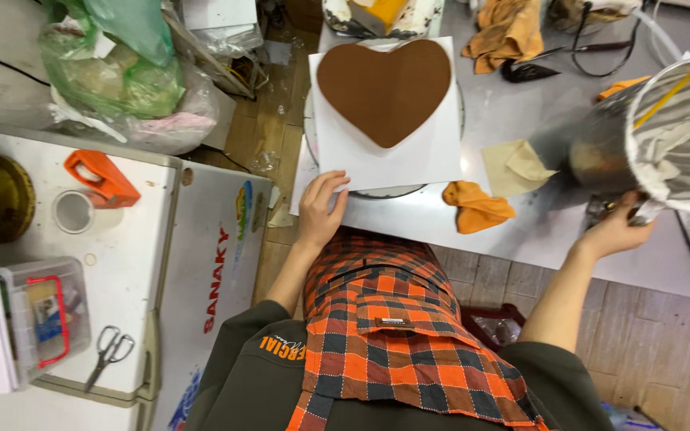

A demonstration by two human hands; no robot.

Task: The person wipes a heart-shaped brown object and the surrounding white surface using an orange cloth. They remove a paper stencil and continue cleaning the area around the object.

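Observation:
A brown heart-shaped cake layer (385, 88) lies on a white square board (381, 156) set on a round turntable (377, 191). My left hand (319, 209) rests with fingers spread on the board's near left corner. My right hand (618, 227) grips the bottom of a large metal container (652, 140) lined with a white bag, held tilted at the right above the grey worktop (537, 231).
An orange cloth (477, 206) and a beige paper square (517, 168) lie on the worktop by the board. More cloths and dark tools sit at the back. To the left stands a white chest freezer (145, 263) with scissors (108, 351), an orange tape dispenser and plastic boxes.

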